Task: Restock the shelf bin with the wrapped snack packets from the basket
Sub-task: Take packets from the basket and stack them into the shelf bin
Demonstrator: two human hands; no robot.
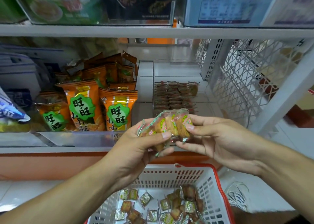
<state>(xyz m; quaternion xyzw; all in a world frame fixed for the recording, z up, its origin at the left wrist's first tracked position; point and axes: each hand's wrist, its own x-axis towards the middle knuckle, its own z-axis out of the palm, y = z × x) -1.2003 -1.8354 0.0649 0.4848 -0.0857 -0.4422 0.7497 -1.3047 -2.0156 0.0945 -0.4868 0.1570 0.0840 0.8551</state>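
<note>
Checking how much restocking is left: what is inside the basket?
The white basket holds loose wrapped snack packets scattered over its floor, with bare floor between them. The left forearm and the bottom edge of the picture hide its near-left part.

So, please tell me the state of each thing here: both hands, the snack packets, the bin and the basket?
Left hand: grips one end of the bunch of packets.
Right hand: pinches the other end.
Bunch of clear-wrapped snack packets: held up in front of the shelf.
Clear plastic shelf bin: partly filled, packets stacked in rows.
White basket with red rim: loose packets lie inside.
Orange snack bags: upright in the neighbouring bin.
</note>
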